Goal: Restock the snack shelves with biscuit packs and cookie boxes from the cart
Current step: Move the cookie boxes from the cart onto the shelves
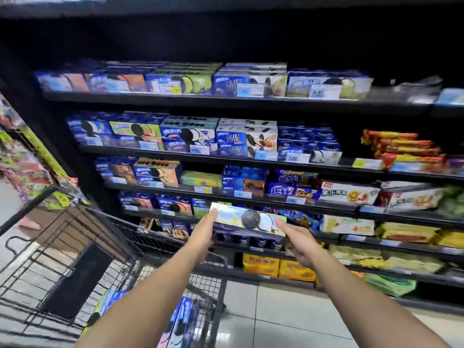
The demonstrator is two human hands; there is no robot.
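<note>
A long cookie box [247,221], pale blue and green with a dark sandwich cookie printed on it, is held level in front of the lower shelves [251,200]. My left hand [204,233] holds its left end, thumb along the top edge. My right hand [297,243] holds its right end from below and the side. The black wire cart [105,249] stands at my lower left. More blue cookie boxes [180,322] lie in its basket, partly hidden by my left forearm.
Dark shelves with several rows of blue cookie boxes fill the view ahead. Orange wrapped packs [404,146] and white biscuit boxes [350,193] sit to the right, yellow boxes [278,267] on the bottom shelf. Hanging snack bags [22,162] line the left. Pale floor tiles lie below.
</note>
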